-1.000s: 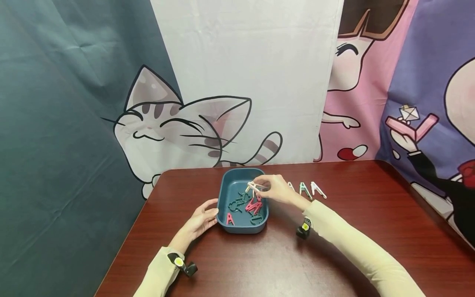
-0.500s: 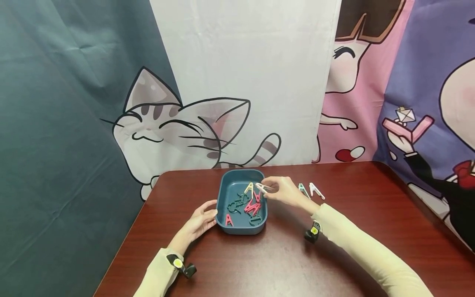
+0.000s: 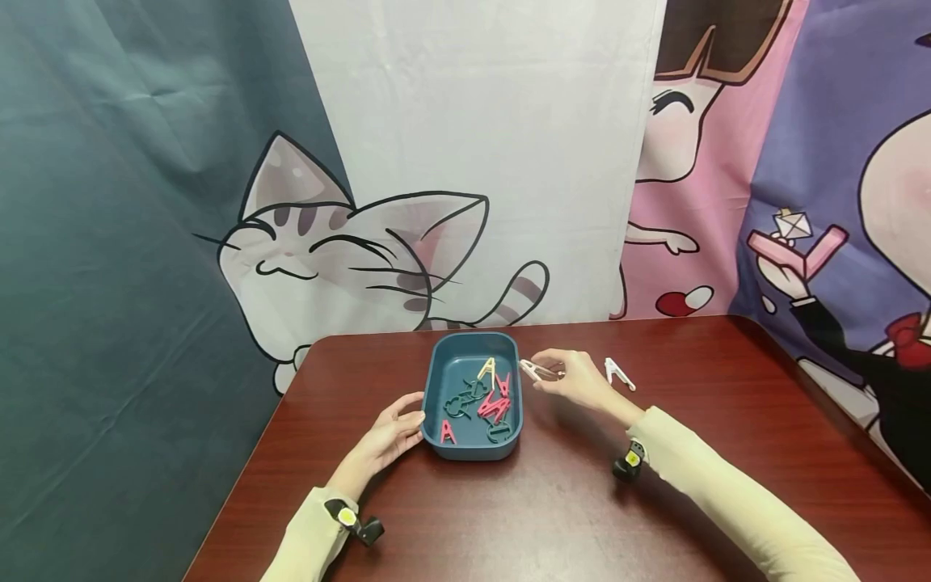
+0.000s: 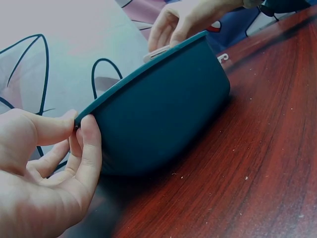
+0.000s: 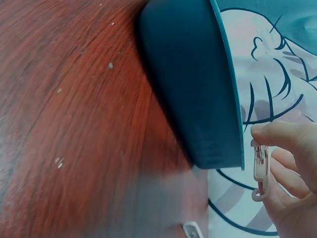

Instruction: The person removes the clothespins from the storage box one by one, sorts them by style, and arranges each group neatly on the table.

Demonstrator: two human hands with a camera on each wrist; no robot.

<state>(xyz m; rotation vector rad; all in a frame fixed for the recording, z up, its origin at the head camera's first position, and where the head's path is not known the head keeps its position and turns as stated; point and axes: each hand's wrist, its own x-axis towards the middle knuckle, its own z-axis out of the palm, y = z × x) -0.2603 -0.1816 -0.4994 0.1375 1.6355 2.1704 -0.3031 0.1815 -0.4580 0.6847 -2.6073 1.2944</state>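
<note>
A dark blue bin (image 3: pixel 473 453) sits on the table, holding several red clothespins (image 3: pixel 494 406), a yellow clothespin (image 3: pixel 487 370) and some dark green looped pieces (image 3: pixel 458 406). My left hand (image 3: pixel 393 432) pinches its left rim between thumb and fingers, as the left wrist view shows closely. Just beyond the right rim, my right hand (image 3: pixel 575 378) holds a white clothespin (image 5: pixel 261 166) raised off the table, thumb at one end and fingers along the other. Another white clothespin (image 3: pixel 619 374) lies on the table to the right of that hand.
The reddish-brown wooden table (image 3: pixel 451 517) runs back to a printed cloth backdrop (image 3: pixel 465 162) with cartoon figures. A black wrist camera (image 3: pixel 629 462) hangs below the right sleeve, and another wrist camera (image 3: pixel 364 529) is strapped over the left one.
My right hand has moved right from above the bin to outside its right rim, still holding the white clothespin. It now hides the green clothespin on the table. The left hand stays at the rim.
</note>
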